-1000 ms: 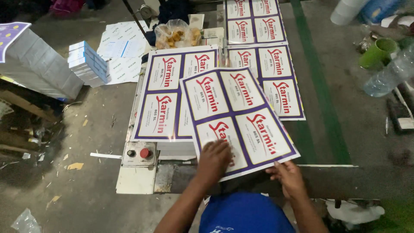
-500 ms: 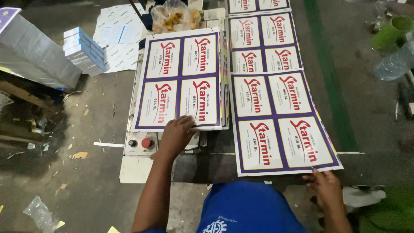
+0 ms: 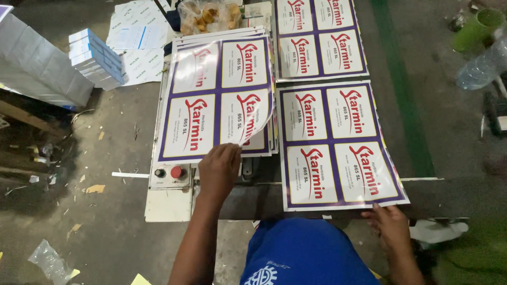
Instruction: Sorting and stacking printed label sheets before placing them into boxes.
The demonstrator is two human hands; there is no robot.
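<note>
Pinching the near edge of the top label sheet (image 3: 216, 100), the left hand (image 3: 219, 169) has it grasped between fingers and thumb; the sheet's right side curls upward off the stack of sheets (image 3: 266, 145) beneath. That stack lies on a pale machine bed; just left of the hand sit a red button (image 3: 177, 172) and a small black knob (image 3: 159, 172) on the control panel (image 3: 166, 198). Right of the stack, touching distance away, a second label sheet (image 3: 338, 145) lies flat; the right hand (image 3: 393, 227) rests at its near edge, fingers loose, holding nothing as far as I can tell. Beyond the stack: a clear bag of brownish pieces (image 3: 208, 16). Well left of it, small bundles of cartons (image 3: 95, 58) on the floor.
</note>
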